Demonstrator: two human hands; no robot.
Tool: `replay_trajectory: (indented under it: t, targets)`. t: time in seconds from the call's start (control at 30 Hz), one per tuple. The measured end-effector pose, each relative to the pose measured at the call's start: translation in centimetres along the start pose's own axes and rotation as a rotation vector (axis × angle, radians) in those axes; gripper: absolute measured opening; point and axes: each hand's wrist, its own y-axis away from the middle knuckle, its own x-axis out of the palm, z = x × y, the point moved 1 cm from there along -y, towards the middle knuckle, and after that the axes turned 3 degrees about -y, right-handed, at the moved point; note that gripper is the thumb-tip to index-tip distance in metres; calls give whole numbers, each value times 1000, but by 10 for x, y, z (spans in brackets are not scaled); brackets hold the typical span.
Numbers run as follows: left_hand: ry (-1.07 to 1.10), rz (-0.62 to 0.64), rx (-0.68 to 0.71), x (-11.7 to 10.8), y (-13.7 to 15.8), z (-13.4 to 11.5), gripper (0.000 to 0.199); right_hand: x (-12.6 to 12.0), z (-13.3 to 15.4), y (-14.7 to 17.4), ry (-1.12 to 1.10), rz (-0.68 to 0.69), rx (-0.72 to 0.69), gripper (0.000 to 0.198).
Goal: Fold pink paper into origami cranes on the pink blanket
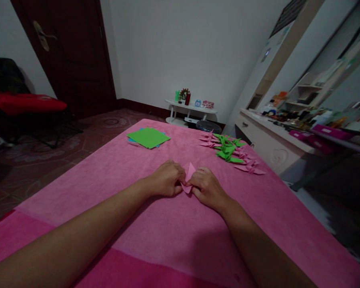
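A small piece of folded pink paper (189, 170) is pinched between both hands over the pink cloth (156, 228). My left hand (169, 179) grips its left side, with the fingers curled and the thumb low. From the other side, my right hand (206, 185) holds the right edge with thumb and fingers closed. A pointed tip of the paper rises between the hands and another points toward me. The fingers hide its side parts. Beyond my right hand lie several folded paper cranes, green ones (227, 152) and pink ones (250, 167).
A stack of square paper sheets (148, 138), green on top, lies at the far left of the cloth. Behind stands a low white table (192, 107) with small items. A dresser (270, 140) crowded with bottles is at right; a red-covered chair (27, 102) is at left.
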Motion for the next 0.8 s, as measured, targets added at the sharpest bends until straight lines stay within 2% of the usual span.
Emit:
replay_trajectory:
  t: [0.13, 0.23, 0.33, 0.5, 0.63, 0.8]
  targets:
    - [13, -28, 6, 2, 0, 2, 13, -1, -1, 1, -91, -56, 42, 15]
    - [59, -58, -41, 10, -2, 8, 15, 3, -6, 1, -198, -109, 205, 9]
    - [168, -71, -180, 20, -6, 15, 19, 11, -13, 1, -359, -158, 395, 25]
    - [362, 1, -369, 27, -10, 25, 23, 23, -21, -1, -559, -246, 574, 46]
    - [447, 70, -391, 25, -9, 31, 23, 24, -21, -2, -596, -264, 622, 51]
    - [502, 52, -390, 24, -11, 33, 25, 22, -20, -2, -632, -264, 617, 48]
